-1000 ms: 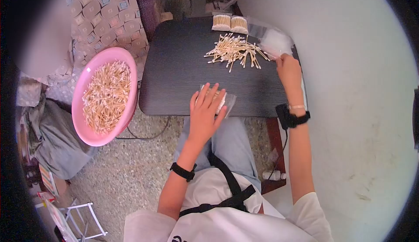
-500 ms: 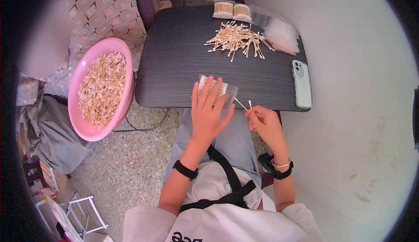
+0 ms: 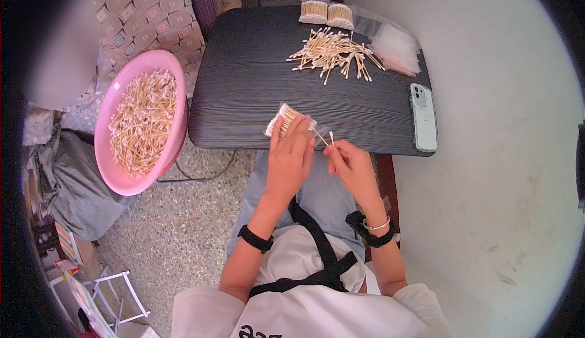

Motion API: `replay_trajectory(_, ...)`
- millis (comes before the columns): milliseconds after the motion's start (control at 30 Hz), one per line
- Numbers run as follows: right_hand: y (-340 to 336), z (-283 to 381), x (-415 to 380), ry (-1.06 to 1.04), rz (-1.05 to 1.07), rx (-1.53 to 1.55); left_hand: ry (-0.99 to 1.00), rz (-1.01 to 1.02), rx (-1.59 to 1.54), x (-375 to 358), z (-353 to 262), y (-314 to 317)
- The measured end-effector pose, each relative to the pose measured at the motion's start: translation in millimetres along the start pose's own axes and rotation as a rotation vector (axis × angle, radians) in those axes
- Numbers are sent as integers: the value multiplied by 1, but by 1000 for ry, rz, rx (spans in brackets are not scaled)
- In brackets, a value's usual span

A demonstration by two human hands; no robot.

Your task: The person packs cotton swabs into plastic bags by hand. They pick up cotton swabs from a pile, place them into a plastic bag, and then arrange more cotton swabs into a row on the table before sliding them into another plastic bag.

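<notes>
A small clear bag of cotton swabs [image 3: 275, 123] lies tilted near the table's front edge, its white tips lined up. My left hand [image 3: 287, 162] is over it, fingers bent across the bag and holding it. In a pinch between thumb and fingers, my right hand [image 3: 353, 166] holds a couple of cotton swabs [image 3: 331, 137]. One of these points toward the bag's mouth and reaches its clear edge; the other stands more upright. My palm hides the lower part of the bag.
Loose swabs [image 3: 332, 51] are heaped on the dark table [image 3: 237, 82]. Behind them stand two filled bags [image 3: 314, 12]; empty clear bags [image 3: 396, 48] and a phone [image 3: 425, 117] lie at the right. A pink basin [image 3: 103, 149] full of swabs is at the left, a wall [image 3: 487, 155] at the right.
The bag has turned and shifted slightly left, and my left fingers have drawn in around it. My right hand has moved left with its swabs, closer to the bag's mouth.
</notes>
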State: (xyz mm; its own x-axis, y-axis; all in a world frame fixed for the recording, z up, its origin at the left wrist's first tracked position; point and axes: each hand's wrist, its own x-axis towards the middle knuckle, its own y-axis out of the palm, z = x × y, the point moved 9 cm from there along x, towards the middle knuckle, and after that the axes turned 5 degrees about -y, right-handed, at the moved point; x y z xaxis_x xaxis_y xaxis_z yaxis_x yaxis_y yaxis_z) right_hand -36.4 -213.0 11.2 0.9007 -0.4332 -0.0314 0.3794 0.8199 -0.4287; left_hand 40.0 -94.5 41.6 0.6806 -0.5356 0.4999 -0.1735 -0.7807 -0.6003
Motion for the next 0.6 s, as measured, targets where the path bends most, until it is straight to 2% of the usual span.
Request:
replay_trajectory(167, -5, 8, -6, 34, 16, -16, -4, 12, 19, -2, -2, 2)
replay_trajectory(600, 8, 15, 20, -172, -69, -123, 33, 94, 29, -9, -3, 7)
